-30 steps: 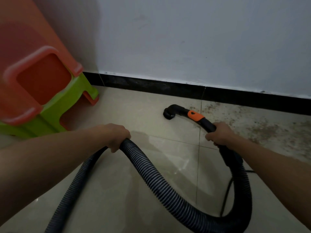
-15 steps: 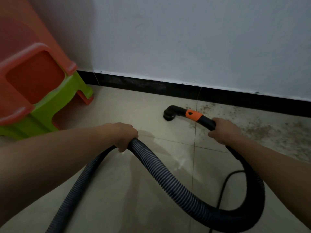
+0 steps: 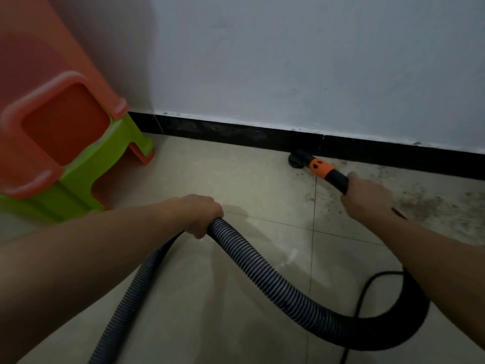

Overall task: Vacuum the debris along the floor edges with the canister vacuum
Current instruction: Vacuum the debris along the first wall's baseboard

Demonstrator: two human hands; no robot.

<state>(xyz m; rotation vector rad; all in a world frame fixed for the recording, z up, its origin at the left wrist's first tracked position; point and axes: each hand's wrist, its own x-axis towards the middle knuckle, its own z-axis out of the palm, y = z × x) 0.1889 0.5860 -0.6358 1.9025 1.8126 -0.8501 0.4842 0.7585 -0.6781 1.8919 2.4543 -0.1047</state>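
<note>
Both left hand (image 3: pixel 199 214) and right hand (image 3: pixel 367 198) grip hose (image 3: pixel 262 269); nozzle (image 3: pixel 298 158) against skirting (image 3: pixel 236 132).

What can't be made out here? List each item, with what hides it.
Head view, the only one:
- The canister: out of frame; the hose leaves by the bottom edge.
- Mouth of the nozzle: turned down, dark against the baseboard; floor contact unclear.
- Part of the wand: covered by the right hand.
- The cord: runs off the bottom edge.
- The stacked stools: cut off by the left edge.
</note>
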